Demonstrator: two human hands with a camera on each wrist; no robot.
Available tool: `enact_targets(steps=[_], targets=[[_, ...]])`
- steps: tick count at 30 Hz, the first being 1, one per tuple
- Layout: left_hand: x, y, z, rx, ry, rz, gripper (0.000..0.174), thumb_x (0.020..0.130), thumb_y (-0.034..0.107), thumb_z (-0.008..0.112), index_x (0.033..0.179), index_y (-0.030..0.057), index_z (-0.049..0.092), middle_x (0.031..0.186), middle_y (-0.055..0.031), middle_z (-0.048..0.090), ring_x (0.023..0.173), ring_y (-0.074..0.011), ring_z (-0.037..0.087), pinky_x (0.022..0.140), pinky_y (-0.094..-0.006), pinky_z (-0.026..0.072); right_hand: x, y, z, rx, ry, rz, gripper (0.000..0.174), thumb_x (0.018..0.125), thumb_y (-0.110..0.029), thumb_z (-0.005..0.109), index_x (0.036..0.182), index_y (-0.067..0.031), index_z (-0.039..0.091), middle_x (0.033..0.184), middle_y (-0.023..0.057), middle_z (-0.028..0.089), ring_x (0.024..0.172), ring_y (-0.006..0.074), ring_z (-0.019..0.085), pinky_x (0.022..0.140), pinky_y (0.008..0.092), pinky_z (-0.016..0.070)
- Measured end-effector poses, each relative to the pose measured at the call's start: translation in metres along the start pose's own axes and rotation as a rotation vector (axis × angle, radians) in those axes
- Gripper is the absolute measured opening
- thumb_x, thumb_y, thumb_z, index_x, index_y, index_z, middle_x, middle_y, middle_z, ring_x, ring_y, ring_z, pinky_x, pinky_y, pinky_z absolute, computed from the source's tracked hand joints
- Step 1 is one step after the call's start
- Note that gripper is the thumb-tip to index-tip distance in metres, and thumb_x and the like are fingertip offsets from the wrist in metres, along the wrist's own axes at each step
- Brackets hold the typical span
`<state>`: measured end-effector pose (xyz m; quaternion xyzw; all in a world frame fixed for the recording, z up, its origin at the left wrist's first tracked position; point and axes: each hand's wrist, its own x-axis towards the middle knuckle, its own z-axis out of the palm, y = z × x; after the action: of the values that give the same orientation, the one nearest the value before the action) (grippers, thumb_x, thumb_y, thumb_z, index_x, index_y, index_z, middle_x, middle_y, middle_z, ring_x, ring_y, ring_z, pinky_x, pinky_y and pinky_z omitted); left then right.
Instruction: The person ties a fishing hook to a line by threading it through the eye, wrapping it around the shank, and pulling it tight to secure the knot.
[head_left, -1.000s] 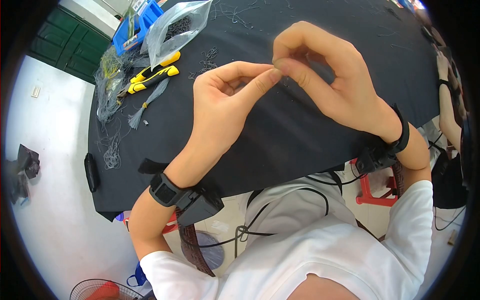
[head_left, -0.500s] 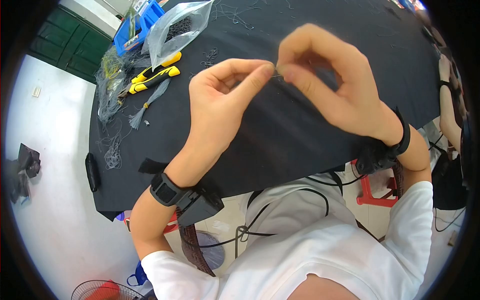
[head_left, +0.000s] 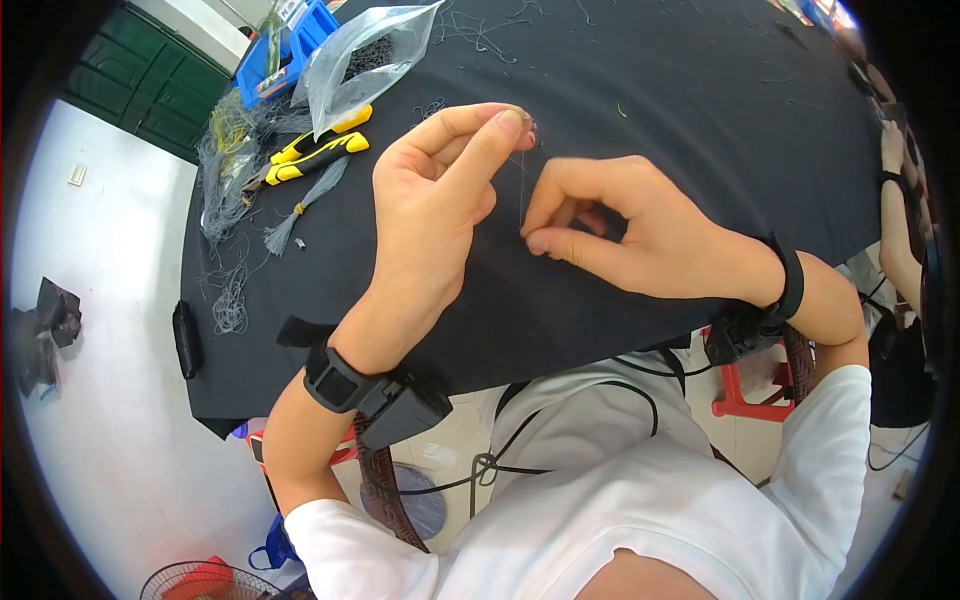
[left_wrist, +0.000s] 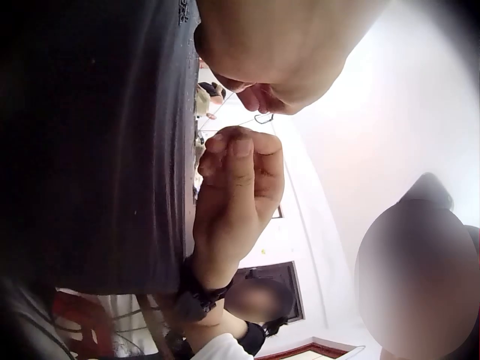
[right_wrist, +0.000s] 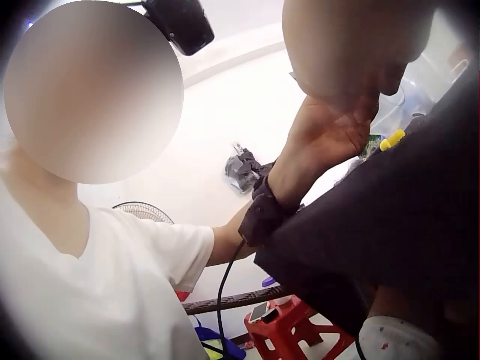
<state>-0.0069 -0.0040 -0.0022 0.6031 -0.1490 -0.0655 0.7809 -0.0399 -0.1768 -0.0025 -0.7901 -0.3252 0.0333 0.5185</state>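
Note:
My left hand [head_left: 430, 205] is raised over the black-covered table [head_left: 560, 320], thumb and forefinger pinching a small dark fish hook. In the left wrist view the hook's curved bend [left_wrist: 263, 118] sticks out beside the fingertips. A thin fishing line [head_left: 522, 190] runs down from there to my right hand [head_left: 655, 230], which is lower and to the right. The right thumb and forefinger pinch the line, with the other fingers curled behind. In the right wrist view, the hand close to the camera covers the fingertips.
At the back left, a clear plastic bag [head_left: 330, 85] holds dark small pieces beside a blue bin [head_left: 285, 70]. Yellow-black pliers [head_left: 318, 160], a tied bundle of line [head_left: 303, 208] and tangled line [head_left: 222, 190] lie nearby. Another person's arm [head_left: 895, 200] is at the far right.
The hands were together at the fingertips. My right hand has moved down, drawing the line out between them, while the left has shifted slightly left and up.

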Motion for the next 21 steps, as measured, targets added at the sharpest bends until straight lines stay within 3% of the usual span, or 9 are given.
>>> enact_targets(steps=[2,5,8,9,12,14,17,19,21], targets=[[-0.002,0.005,-0.002,0.009,-0.029,-0.019,0.019,0.086,0.012,0.059,0.099,-0.0009,0.061,0.095,-0.0067,0.063,0.083,-0.0083,0.059,0.048,-0.0159,0.0309,0.000,0.006,0.002,-0.001,-0.057,-0.075,0.005,0.078,-0.005,0.057,0.081,-0.0018,0.054,0.073,0.0087,0.061,0.068,0.0247,0.060,0.060,0.0325,0.0460],[-0.003,0.010,-0.001,0.014,-0.013,0.003,0.019,0.087,0.013,0.058,0.100,-0.0010,0.060,0.094,-0.0063,0.062,0.082,-0.0084,0.058,0.048,-0.0158,0.0316,-0.001,0.010,0.003,-0.065,-0.132,-0.158,0.005,0.078,-0.006,0.056,0.080,-0.0019,0.055,0.073,0.0083,0.061,0.071,0.0248,0.061,0.064,0.0332,0.0468],[0.001,0.008,-0.001,-0.044,0.032,0.030,0.018,0.085,0.014,0.062,0.094,-0.0015,0.061,0.082,-0.0058,0.063,0.061,-0.0042,0.051,0.047,-0.0172,0.0335,-0.001,0.009,0.002,-0.093,-0.141,-0.181,0.004,0.077,-0.006,0.057,0.079,-0.0018,0.056,0.078,0.0096,0.062,0.077,0.0248,0.061,0.069,0.0333,0.0468],[0.001,0.007,-0.003,-0.058,0.015,0.026,0.017,0.085,0.014,0.062,0.094,-0.0014,0.061,0.082,-0.0053,0.063,0.061,-0.0041,0.050,0.048,-0.0171,0.0341,-0.001,0.008,0.001,-0.089,-0.132,-0.181,0.005,0.076,-0.005,0.058,0.079,-0.0018,0.056,0.081,0.0103,0.062,0.080,0.0249,0.061,0.072,0.0332,0.0467],[0.002,0.004,-0.007,-0.074,-0.024,0.027,0.017,0.085,0.013,0.062,0.093,-0.0012,0.062,0.081,-0.0038,0.063,0.060,-0.0037,0.048,0.051,-0.0168,0.0353,0.002,0.009,0.003,-0.072,0.087,-0.329,0.007,0.074,-0.003,0.060,0.079,-0.0018,0.056,0.090,0.0117,0.061,0.088,0.0243,0.060,0.079,0.0322,0.0455],[0.002,0.004,-0.006,-0.051,-0.031,0.050,0.016,0.085,0.012,0.062,0.094,-0.0010,0.062,0.080,-0.0029,0.063,0.059,-0.0034,0.047,0.052,-0.0163,0.0358,0.003,0.007,-0.002,-0.046,0.213,-0.278,0.009,0.072,-0.002,0.062,0.079,-0.0019,0.057,0.095,0.0109,0.060,0.093,0.0223,0.059,0.084,0.0311,0.0440],[0.000,0.006,-0.005,0.008,-0.064,0.027,0.017,0.086,0.011,0.059,0.098,-0.0012,0.061,0.092,-0.0028,0.061,0.065,0.0000,0.043,0.054,-0.0149,0.0340,0.006,0.013,-0.007,-0.073,0.363,-0.290,0.010,0.074,-0.005,0.062,0.082,-0.0011,0.059,0.091,0.0085,0.062,0.090,0.0176,0.059,0.084,0.0299,0.0434],[-0.001,0.006,-0.003,0.040,-0.072,0.039,0.016,0.086,0.011,0.059,0.098,-0.0009,0.061,0.091,-0.0028,0.062,0.063,-0.0001,0.043,0.054,-0.0147,0.0337,0.007,0.011,-0.007,-0.071,0.446,-0.247,0.012,0.077,-0.009,0.062,0.084,-0.0002,0.060,0.088,0.0073,0.063,0.089,0.0153,0.058,0.084,0.0288,0.0433],[-0.002,0.006,-0.003,0.089,-0.086,0.054,0.016,0.086,0.010,0.059,0.097,-0.0005,0.061,0.089,-0.0029,0.063,0.061,-0.0004,0.043,0.053,-0.0146,0.0334,0.008,0.010,-0.005,-0.046,0.402,-0.189,0.013,0.077,-0.010,0.063,0.085,0.0003,0.060,0.088,0.0069,0.063,0.089,0.0147,0.058,0.083,0.0280,0.0434]])
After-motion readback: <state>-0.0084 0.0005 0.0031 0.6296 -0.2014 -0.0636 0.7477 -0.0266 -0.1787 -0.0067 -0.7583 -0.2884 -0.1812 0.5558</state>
